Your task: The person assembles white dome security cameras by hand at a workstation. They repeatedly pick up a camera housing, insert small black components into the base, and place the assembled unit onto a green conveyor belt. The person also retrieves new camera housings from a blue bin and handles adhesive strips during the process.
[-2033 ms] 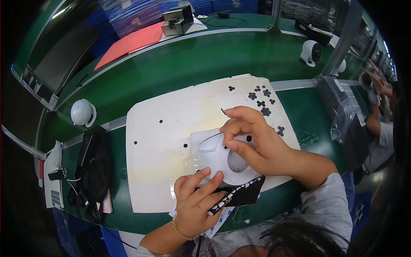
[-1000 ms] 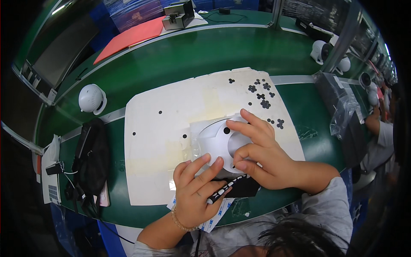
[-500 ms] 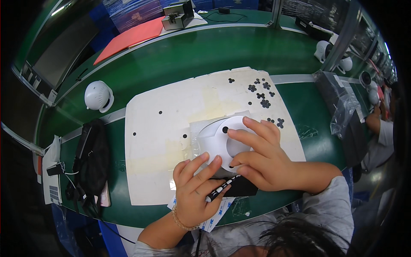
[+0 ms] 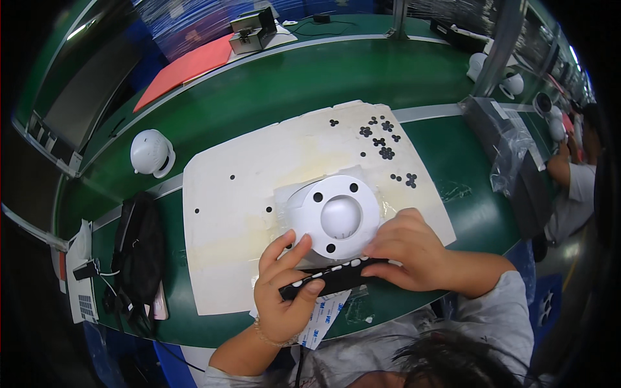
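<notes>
A white camera-like device [image 4: 366, 223] lies in the middle of a pale board, its ring-shaped base facing up. Three round black pads show on the ring, around a central opening. My left hand [image 4: 284, 291] grips the left end of a black sheet of pads [image 4: 339, 278] with white round spots along its upper edge; its index and middle fingertips reach the device's lower left rim. At the sheet's right end, my right hand [image 4: 411, 255] pinches the edge, close to the ring's lower right. Whether a loose pad is between its fingers is hidden.
The pale board [image 4: 226, 258] carries scattered black pads, clustered at its upper right. Another white device [image 4: 152, 153] stands at the left, above a black bag [image 4: 138, 252]. A dark box with plastic wrap [image 4: 514, 161] sits right. White-and-blue backing paper [image 4: 323, 320] lies below the sheet.
My right hand has left the ring and come down to the black sheet's right end. The sheet is now less tilted, held by both hands. More of the ring and its pads shows.
</notes>
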`<state>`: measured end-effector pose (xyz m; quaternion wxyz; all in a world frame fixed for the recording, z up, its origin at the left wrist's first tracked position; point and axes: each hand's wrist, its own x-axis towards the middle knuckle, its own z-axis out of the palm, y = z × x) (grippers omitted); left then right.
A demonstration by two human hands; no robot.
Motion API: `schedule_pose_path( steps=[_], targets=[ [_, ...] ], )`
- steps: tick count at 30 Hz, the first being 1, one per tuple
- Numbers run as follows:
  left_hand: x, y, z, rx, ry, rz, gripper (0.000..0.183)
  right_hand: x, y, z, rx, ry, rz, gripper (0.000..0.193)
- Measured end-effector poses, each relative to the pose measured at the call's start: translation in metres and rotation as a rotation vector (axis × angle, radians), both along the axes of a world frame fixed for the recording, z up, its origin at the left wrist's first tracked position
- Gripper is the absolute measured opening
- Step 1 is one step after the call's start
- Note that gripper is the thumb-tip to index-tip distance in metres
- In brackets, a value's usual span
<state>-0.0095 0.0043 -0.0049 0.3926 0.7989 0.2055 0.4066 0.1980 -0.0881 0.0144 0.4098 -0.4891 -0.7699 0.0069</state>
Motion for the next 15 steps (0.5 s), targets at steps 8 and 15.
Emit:
schedule_pose_path(
  steps=[8,15],
  targets=[
    [0.001,0.001,0.003,-0.082,-0.013,-0.021,0.024,0.013,0.011,-0.012,0.228,0.033,0.186,0.029],
    [0.0,0.0,0.005,-0.074,-0.021,-0.024,0.027,0.009,0.012,-0.008,0.201,0.034,0.14,0.028]
  ],
)
